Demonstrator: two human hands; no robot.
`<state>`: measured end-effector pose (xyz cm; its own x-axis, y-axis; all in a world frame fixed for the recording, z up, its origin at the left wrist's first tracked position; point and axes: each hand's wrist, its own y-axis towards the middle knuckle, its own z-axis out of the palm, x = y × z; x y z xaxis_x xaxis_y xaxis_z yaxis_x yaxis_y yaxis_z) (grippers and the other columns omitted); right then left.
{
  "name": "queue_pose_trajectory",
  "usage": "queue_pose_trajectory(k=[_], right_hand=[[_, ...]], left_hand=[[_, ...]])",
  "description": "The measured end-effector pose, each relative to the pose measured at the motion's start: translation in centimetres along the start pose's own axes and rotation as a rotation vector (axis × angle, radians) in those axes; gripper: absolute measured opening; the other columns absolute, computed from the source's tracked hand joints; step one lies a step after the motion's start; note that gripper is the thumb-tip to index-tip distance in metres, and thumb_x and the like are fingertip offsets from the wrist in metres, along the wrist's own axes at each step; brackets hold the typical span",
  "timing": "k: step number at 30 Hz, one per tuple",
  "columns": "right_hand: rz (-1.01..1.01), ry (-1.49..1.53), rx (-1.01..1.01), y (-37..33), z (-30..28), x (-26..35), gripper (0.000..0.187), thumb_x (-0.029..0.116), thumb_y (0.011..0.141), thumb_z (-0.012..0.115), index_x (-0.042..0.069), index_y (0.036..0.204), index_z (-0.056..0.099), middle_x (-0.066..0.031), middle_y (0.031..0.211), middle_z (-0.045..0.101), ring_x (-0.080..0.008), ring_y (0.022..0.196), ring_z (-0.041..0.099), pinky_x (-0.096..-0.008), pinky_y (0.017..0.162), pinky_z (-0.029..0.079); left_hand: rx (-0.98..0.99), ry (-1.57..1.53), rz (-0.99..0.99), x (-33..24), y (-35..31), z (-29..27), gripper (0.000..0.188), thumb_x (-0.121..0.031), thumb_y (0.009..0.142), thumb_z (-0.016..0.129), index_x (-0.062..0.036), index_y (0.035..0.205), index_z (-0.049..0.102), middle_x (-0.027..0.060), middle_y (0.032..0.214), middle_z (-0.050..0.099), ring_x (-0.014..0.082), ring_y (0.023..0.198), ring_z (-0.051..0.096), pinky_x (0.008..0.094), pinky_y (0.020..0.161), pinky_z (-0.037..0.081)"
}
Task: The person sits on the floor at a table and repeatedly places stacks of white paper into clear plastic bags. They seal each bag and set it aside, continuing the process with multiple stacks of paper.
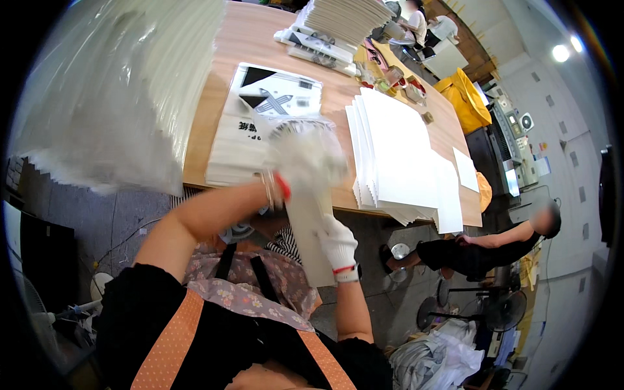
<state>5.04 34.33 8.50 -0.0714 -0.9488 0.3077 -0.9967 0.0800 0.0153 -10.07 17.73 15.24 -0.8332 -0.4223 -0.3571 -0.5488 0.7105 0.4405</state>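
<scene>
Both my hands wear white knitted gloves with red cuffs. My right hand [339,246] is closed on the edge of a long white paper pack [311,244], which is held tilted at the table's front edge. My left hand [300,162] is over the pack's upper end, its fingers smeared by motion. Clear, crinkled plastic film [302,125] shows at that end. Just beyond lies a pile of flat white plastic bags [237,140] with a black pencil print. To the right, fanned stacks of white paper [396,153] overhang the table's front edge.
A tall plastic-covered stack [123,84] fills the table's left side. More packs [338,32] are piled at the back of the wooden table [335,97], near a small jar [392,76]. A yellow bag [463,97] hangs at right. A person [481,247] stands right, near fans [504,311].
</scene>
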Motion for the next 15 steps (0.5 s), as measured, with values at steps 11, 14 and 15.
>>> queue_pose_trajectory(k=[11, 14, 15], right_hand=[[0.284, 0.213, -0.313, 10.1, 10.8, -2.2, 0.045, 0.041, 0.082, 0.061, 0.013, 0.117, 0.051, -0.0157, 0.110, 0.062, -0.0328, 0.099, 0.061, -0.0439, 0.082, 0.048], [0.409, 0.164, -0.034, 11.9, 8.8, -2.9, 0.039, 0.038, 0.083, 0.059, 0.013, 0.111, 0.053, -0.0136, 0.103, 0.064, -0.0323, 0.094, 0.063, -0.0435, 0.078, 0.049], [0.371, 0.138, -0.034, 11.8, 8.8, -3.3, 0.034, 0.036, 0.084, 0.056, 0.011, 0.108, 0.055, -0.0133, 0.101, 0.065, -0.0316, 0.092, 0.064, -0.0420, 0.076, 0.049]], left_hand=[[-0.115, 0.028, 0.102, 6.2, -14.4, 10.3, 0.031, -0.018, 0.082, 0.059, -0.0087, 0.112, 0.057, 0.0103, 0.094, 0.063, 0.0277, 0.083, 0.062, 0.0375, 0.074, 0.051], [-0.398, 0.385, -0.091, 11.8, -16.9, 9.1, 0.035, -0.008, 0.080, 0.060, -0.0054, 0.114, 0.051, 0.0111, 0.098, 0.059, 0.0271, 0.086, 0.060, 0.0362, 0.076, 0.050], [-0.479, 0.349, -0.255, 13.1, -17.8, 8.5, 0.036, -0.004, 0.079, 0.060, -0.0043, 0.113, 0.050, 0.0118, 0.100, 0.057, 0.0269, 0.088, 0.058, 0.0355, 0.077, 0.049]])
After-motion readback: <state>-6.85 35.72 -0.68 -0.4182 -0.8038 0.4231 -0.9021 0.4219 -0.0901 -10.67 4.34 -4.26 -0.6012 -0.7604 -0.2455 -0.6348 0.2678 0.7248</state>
